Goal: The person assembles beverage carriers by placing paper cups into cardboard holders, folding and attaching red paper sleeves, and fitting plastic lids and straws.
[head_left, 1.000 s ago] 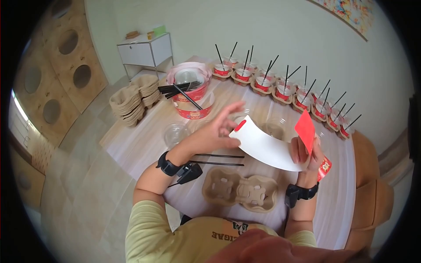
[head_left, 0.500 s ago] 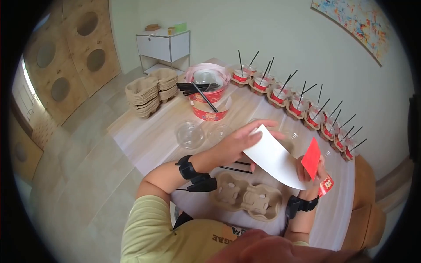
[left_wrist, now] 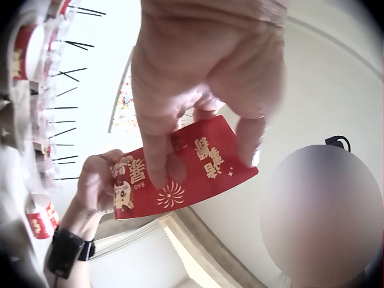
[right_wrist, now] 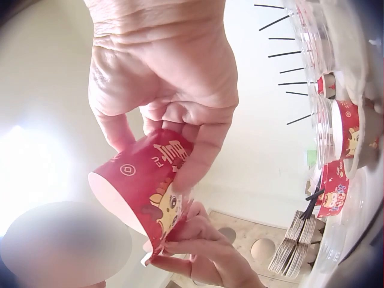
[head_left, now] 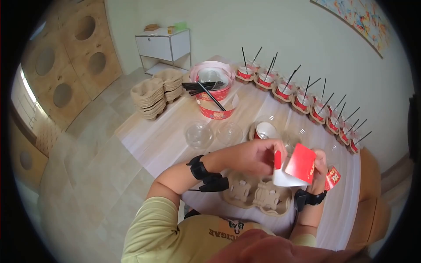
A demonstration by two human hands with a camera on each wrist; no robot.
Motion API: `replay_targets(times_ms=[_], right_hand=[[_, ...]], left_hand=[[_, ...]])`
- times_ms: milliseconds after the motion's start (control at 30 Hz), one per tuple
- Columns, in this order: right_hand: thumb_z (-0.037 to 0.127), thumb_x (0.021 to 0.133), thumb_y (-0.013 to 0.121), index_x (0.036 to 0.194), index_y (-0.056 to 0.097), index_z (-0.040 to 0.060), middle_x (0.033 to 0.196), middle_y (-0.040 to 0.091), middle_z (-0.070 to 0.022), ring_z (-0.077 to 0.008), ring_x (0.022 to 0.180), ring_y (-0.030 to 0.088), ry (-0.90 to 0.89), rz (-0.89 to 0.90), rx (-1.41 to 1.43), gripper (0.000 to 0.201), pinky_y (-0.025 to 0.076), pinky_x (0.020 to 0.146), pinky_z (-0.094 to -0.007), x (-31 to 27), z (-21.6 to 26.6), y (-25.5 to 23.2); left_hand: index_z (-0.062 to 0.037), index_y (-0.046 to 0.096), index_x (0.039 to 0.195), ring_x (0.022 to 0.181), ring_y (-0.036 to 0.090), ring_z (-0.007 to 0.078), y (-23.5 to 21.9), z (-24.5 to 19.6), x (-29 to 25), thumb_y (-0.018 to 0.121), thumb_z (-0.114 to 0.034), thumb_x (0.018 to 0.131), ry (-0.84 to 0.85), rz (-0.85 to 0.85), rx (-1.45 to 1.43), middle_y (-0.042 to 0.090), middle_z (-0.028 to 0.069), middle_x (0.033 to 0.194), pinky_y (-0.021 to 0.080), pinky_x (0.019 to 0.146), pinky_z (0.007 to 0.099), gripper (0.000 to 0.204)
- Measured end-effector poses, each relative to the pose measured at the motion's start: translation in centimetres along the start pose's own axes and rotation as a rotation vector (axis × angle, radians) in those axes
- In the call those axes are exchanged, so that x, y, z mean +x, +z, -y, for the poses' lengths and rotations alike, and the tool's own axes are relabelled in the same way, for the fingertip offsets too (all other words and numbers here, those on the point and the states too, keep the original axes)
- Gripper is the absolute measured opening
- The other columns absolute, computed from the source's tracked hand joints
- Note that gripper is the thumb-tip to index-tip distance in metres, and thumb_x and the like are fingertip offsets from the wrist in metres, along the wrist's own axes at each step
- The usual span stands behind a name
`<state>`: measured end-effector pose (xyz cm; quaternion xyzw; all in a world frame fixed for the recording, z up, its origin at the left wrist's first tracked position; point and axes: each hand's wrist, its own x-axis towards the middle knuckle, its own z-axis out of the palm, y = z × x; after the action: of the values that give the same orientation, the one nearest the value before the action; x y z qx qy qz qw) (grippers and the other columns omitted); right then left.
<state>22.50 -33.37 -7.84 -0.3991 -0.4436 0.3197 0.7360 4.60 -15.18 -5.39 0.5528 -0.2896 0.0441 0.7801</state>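
Observation:
Both hands hold a red printed paper cup sleeve [head_left: 301, 163], white inside, in front of the chest. My left hand [head_left: 262, 158] pinches one end between thumb and fingers. Around the other end curl the fingers of my right hand [head_left: 321, 165]. Bent into a loop, the sleeve has its two ends close together. The left wrist view shows its gold lettering and cartoon print on the band [left_wrist: 198, 174]. From the right wrist, the curved white inside of the sleeve [right_wrist: 114, 201] shows. Below the hands lies a two-cup pulp carrier [head_left: 239, 193], partly covered by the left forearm.
Clear plastic cups [head_left: 198, 135] stand left of the hands, and a white-lined cup [head_left: 265, 130] sits beyond them. Another flat red sleeve [head_left: 333, 177] lies at right. Stacked carriers [head_left: 149, 98], a red bucket with black straws [head_left: 215, 109] and a row of filled carriers [head_left: 302, 103] line the back.
The sleeve was a wide open curve with its white side showing; now it is bent tighter. The left hand has moved right, bringing its end toward the right hand's end.

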Motion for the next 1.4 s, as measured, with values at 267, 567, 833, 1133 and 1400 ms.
replay_targets(times_ms=[267, 567, 833, 1133, 1400], right_hand=[[0.019, 0.073, 0.061, 0.069, 0.054, 0.0010, 0.066, 0.051, 0.0018, -0.0045, 0.061, 0.045, 0.261, 0.243, -0.364, 0.020, 0.035, 0.055, -0.0202, 0.8, 2.1, 2.6], [0.011, 0.083, 0.055, 0.083, 0.058, -0.0003, 0.068, 0.050, 0.0064, -0.0004, 0.062, 0.040, 0.363, 0.249, -0.515, 0.012, 0.034, 0.054, -0.0173, 1.2, 1.6, 4.5], [0.012, 0.084, 0.053, 0.081, 0.056, -0.0018, 0.064, 0.046, 0.0051, -0.0020, 0.061, 0.038, 0.293, 0.254, -0.618, 0.014, 0.034, 0.053, -0.0199, 1.3, 0.6, 4.2], [0.011, 0.083, 0.052, 0.076, 0.052, -0.0029, 0.057, 0.040, -0.0007, -0.0066, 0.056, 0.033, 0.216, 0.314, -0.673, 0.016, 0.031, 0.049, -0.0247, 1.3, 0.5, 4.0], [0.012, 0.083, 0.053, 0.077, 0.053, -0.0020, 0.058, 0.043, -0.0055, -0.0104, 0.055, 0.037, 0.193, 0.409, -0.743, 0.015, 0.034, 0.051, -0.0265, 1.2, 1.1, 4.3]], left_hand=[[-0.0031, 0.054, 0.087, 0.072, 0.051, 0.0046, -1.1, -0.2, -0.4, 0.061, -0.018, 0.080, -0.212, -0.183, 0.081, 0.054, -0.0013, 0.084, 0.042, 0.063, 0.0186, 0.018], [0.0002, 0.058, 0.092, 0.071, 0.052, 0.0033, -0.9, 0.2, -0.2, 0.063, -0.007, 0.076, -0.437, -0.370, 0.330, 0.058, -0.0015, 0.079, 0.044, 0.063, 0.0187, 0.018], [0.0002, 0.059, 0.094, 0.076, 0.050, 0.0039, -0.5, 0.2, -0.6, 0.063, -0.005, 0.076, -0.476, -0.352, 0.458, 0.055, -0.0023, 0.083, 0.043, 0.068, 0.0204, 0.019], [-0.0004, 0.060, 0.095, 0.067, 0.047, 0.0022, -0.3, 0.1, -0.7, 0.062, -0.009, 0.076, -0.433, -0.347, 0.604, 0.057, -0.0012, 0.081, 0.039, 0.058, 0.0181, 0.021], [-0.0018, 0.061, 0.089, 0.069, 0.047, 0.0071, 0.0, 0.8, -0.5, 0.063, -0.008, 0.073, -0.460, -0.203, 0.761, 0.053, 0.0008, 0.078, 0.040, 0.062, 0.0227, 0.017]])
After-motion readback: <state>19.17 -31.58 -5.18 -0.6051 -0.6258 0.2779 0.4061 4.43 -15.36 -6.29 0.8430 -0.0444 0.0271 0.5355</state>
